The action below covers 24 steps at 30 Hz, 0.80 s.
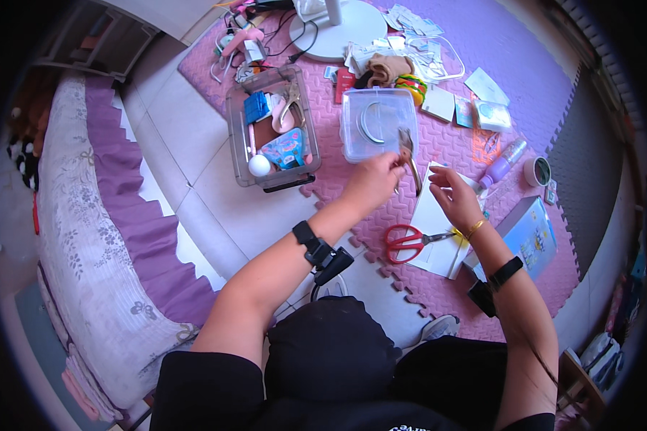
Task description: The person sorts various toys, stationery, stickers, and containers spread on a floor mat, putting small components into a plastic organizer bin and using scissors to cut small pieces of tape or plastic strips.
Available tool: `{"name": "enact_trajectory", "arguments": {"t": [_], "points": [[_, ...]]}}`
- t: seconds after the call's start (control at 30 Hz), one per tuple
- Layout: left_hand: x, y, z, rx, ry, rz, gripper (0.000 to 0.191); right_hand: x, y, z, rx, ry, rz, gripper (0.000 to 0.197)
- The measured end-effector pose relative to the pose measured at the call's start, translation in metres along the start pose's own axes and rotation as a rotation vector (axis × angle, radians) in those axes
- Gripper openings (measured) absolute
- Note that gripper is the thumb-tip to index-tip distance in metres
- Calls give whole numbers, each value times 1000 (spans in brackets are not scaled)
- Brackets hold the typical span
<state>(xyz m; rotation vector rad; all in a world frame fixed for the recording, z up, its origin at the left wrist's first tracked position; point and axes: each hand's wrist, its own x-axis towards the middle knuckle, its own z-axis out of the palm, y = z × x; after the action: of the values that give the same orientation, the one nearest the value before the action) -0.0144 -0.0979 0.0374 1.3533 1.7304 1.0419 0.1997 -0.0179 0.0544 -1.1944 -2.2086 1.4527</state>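
My left hand (374, 175) grips a metal hand tool (416, 178), plier-like and blurred, just in front of a clear plastic box (350, 148). A pale curved band (364, 129) shows in that box. My right hand (455, 196) hovers above a white sheet (428, 215), fingers apart and nothing visible in them. Red-handled scissors (404, 244) lie partly on the sheet, blades towards a small yellow item (460, 237) near my right wrist. To the left, a grey see-through bin (237, 171) holds metal pliers (296, 105), a white ball (259, 165) and a blue patterned pouch (286, 148).
Pink foam mats (329, 186) meet the tiled floor (210, 215). On the right are a purple bottle (498, 167), a white cup (534, 171) and a blue box (534, 237). Behind lie a toy burger (411, 89), papers (415, 21) and a round white base (307, 46).
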Motion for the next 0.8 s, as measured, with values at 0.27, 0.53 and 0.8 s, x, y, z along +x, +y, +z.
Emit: {"name": "enact_trajectory", "arguments": {"t": [0.27, 0.53, 0.8], "points": [[10, 9, -110, 64, 337, -65, 21, 3, 15, 3, -235, 16, -160, 33], [25, -39, -182, 469, 503, -156, 27, 6, 19, 4, -292, -4, -135, 33], [44, -67, -210, 641, 445, -342, 25, 7, 14, 8, -326, -16, -116, 32]]}}
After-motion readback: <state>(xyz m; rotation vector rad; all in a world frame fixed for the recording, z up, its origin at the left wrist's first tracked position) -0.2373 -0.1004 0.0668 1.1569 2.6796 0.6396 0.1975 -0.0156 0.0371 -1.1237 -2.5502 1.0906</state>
